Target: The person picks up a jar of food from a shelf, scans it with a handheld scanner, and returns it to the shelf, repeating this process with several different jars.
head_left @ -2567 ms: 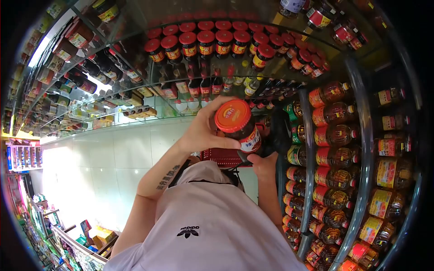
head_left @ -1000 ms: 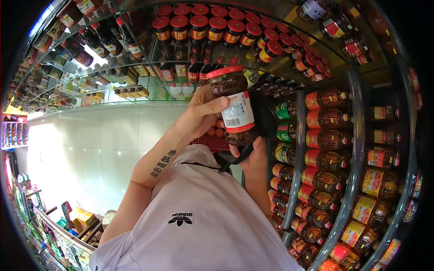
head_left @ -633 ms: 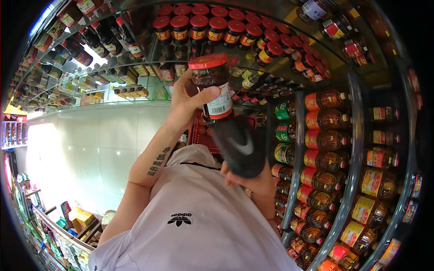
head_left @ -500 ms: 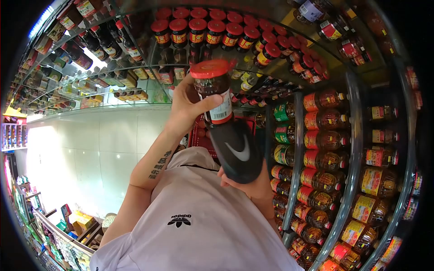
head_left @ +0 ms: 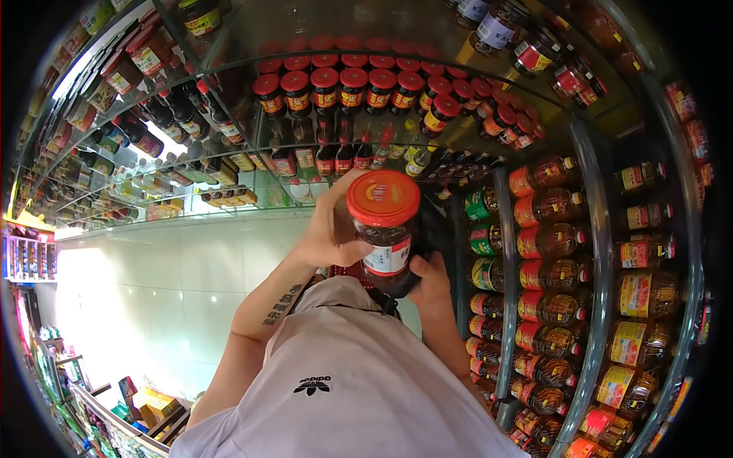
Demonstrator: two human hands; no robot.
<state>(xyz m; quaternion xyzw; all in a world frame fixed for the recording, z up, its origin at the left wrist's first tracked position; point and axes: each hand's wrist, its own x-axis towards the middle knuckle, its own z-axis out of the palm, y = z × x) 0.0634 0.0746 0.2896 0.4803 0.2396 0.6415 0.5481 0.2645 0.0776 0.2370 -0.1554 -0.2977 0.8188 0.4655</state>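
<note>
Where the glass shelving (head_left: 366, 23) gives way on its right to a railed rack (head_left: 604, 237), we list the following.

Jar (head_left: 385, 229): one, held aloft before the shelving's lower edge, red lid uppermost; jar and hands block much of what lies behind, save a red strip (head_left: 347, 271).

Left hand (head_left: 332, 229): curled round the jar, thumb across its label.

Right hand (head_left: 429, 278): beside the jar's foot, thumb near a dark item (head_left: 435, 229); its fingers are hidden, and we cannot tell what they grip.

Shelf jars (head_left: 382, 90): six in the straight front row, towards the shelf's front edge; more behind and to the right, uncounted.

Lilac-labelled jars (head_left: 498, 32): two in view, near the shelving's upper right corner.

Green-labelled bottles (head_left: 482, 204): two, at the rack's left edge.

Yellow-labelled bottles (head_left: 647, 296): three large, towards the rack's right edge.

Shirt (head_left: 328, 336): one, white, marked "adidas" with trefoil, inverted to our view.

Writing on the jar: characters and an arc on the lid, more on a white label; we cannot read them.
</note>
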